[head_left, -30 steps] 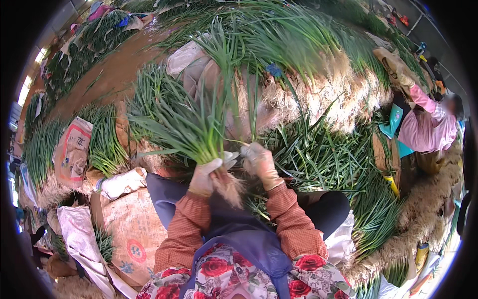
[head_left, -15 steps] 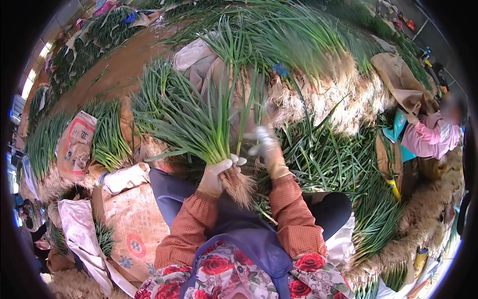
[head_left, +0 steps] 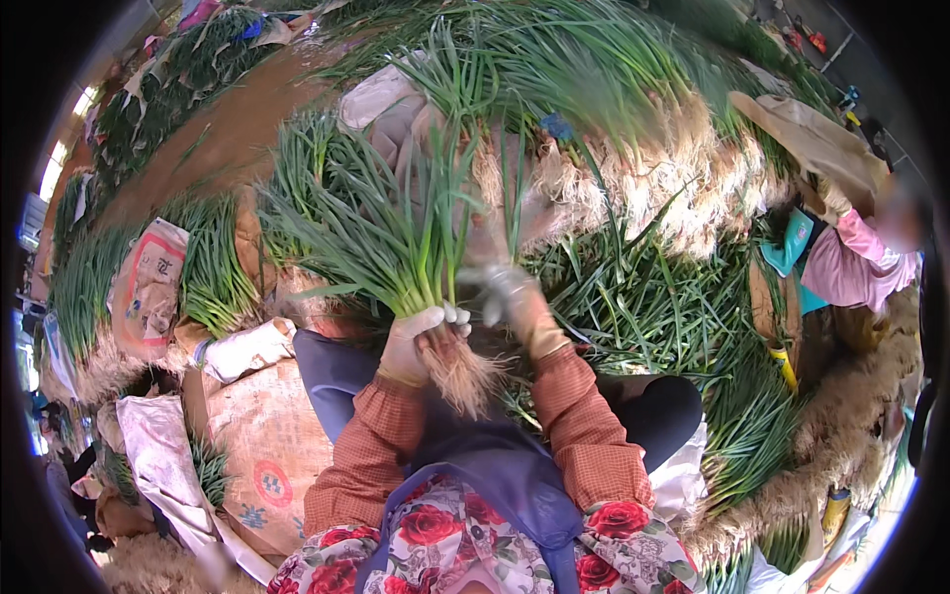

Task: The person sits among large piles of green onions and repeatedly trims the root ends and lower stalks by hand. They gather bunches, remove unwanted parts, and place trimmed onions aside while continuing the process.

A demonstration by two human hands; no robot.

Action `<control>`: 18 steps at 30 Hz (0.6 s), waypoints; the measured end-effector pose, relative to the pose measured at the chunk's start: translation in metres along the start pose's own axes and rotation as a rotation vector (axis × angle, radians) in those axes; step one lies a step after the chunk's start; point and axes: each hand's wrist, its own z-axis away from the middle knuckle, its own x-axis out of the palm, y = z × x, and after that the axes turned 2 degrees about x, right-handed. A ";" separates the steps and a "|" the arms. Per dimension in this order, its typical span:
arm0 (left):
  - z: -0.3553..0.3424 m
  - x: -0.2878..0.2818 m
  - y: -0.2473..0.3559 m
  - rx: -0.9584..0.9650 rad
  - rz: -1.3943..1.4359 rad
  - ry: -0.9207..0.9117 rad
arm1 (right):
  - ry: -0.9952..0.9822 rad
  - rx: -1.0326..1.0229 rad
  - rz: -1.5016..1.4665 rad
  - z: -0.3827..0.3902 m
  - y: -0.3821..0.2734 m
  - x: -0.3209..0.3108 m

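Observation:
My left hand [head_left: 413,345], in a pale glove, is closed round a bunch of green onions [head_left: 421,247] just above their stringy roots [head_left: 460,376]. The green leaves fan up and away to the left. Right beside the bunch is my gloved right hand [head_left: 510,297], smeared by motion, so its fingers and anything in them cannot be made out. Beyond my hands, a small group of green onions [head_left: 487,163] lies with its roots toward me on grey-brown cloth [head_left: 391,144]. Loose green leaves [head_left: 633,297] are heaped to the right of my right hand.
A long pile of green onions [head_left: 584,69] with pale roots stretches across the far side. To the left lie more bunches [head_left: 213,287] and a printed sack [head_left: 153,287]; a large sack [head_left: 267,445] is nearer. At the right, a person in pink [head_left: 861,257] handles brown sacking [head_left: 816,144].
The bunch in my left hand has shifted slightly left and tilted. My right hand has moved a little left and nearer to me. The person at right has lifted the sacking.

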 end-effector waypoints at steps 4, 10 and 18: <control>0.005 0.002 0.013 -0.118 0.026 -0.019 | -0.410 0.127 -0.046 0.014 0.033 0.011; 0.003 -0.010 -0.005 -0.194 -0.143 0.095 | -0.188 -0.579 1.389 0.006 0.026 -0.008; 0.012 -0.007 -0.001 -0.177 0.123 0.011 | -0.743 0.404 1.666 0.037 0.066 -0.129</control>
